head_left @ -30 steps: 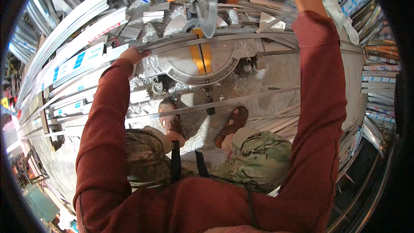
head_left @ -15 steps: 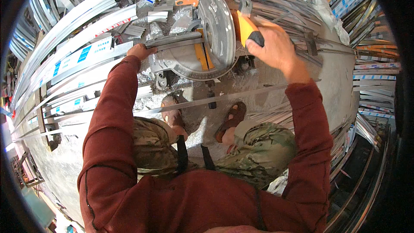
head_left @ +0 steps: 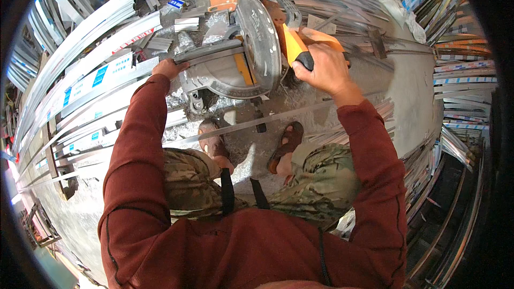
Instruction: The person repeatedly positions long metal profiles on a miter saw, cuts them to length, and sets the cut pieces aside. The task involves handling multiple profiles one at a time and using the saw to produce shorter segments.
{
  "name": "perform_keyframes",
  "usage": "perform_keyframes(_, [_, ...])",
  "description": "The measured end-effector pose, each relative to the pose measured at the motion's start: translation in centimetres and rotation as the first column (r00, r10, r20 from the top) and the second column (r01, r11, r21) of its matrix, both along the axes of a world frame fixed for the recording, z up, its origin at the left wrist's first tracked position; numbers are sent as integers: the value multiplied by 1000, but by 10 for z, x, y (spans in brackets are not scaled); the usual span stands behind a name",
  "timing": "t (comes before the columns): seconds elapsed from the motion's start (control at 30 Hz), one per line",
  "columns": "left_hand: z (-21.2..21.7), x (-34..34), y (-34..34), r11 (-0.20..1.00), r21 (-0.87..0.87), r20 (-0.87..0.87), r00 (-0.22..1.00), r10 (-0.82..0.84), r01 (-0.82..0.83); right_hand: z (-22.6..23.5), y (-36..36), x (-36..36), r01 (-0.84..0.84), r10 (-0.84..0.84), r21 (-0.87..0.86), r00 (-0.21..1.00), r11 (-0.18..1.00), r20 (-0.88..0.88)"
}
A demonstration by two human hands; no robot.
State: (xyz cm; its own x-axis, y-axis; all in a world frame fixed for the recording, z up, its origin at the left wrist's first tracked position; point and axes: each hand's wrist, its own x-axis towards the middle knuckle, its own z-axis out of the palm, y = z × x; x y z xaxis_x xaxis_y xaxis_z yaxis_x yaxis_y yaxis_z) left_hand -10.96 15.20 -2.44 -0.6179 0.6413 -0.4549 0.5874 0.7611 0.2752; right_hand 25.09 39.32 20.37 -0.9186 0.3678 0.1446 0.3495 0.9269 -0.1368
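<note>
Here we find the right hand clasping the saw handle, the left hand, hold unclear, nearest the metal strip lying crosswise to the blade guard.

The person wears a maroon long-sleeved top with thin dark seam lines along its sleeves, loose trousers in green, tan and brown camouflage, and brown open sandals. Two flat black straps show below the top's hem.
</note>
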Motion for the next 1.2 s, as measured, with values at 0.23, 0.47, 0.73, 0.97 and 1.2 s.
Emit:
perform_keyframes(0.23, [-14, -5, -1, 1000, 5, -15, 1000, 8, -8, -7, -8, 6, 20, -20, -2, 1000, 1000, 23])
perform_keyframes(0.47, [-20, -12, -2, 1000, 16, 50, 999, 4, -5, -13, -13, 11, 1, -1, 18, 1000, 1000, 14])
perform_keyframes(0.73, [-59, -34, -5, 999, 43, 53, 999, -4, 2, -25, -10, 19, -52, 56, 40, 990, 998, -126])
perform_keyframes(0.97, [-22, -11, 5, 998, 52, 103, 994, 24, -30, -27, -16, 28, -6, 7, 11, 998, 1000, -60])
perform_keyframes(1.2, [-23, -13, 2, 998, 45, 6, 999, 38, -38, -37, -19, 29, 3, -4, 35, 1000, 999, 20])
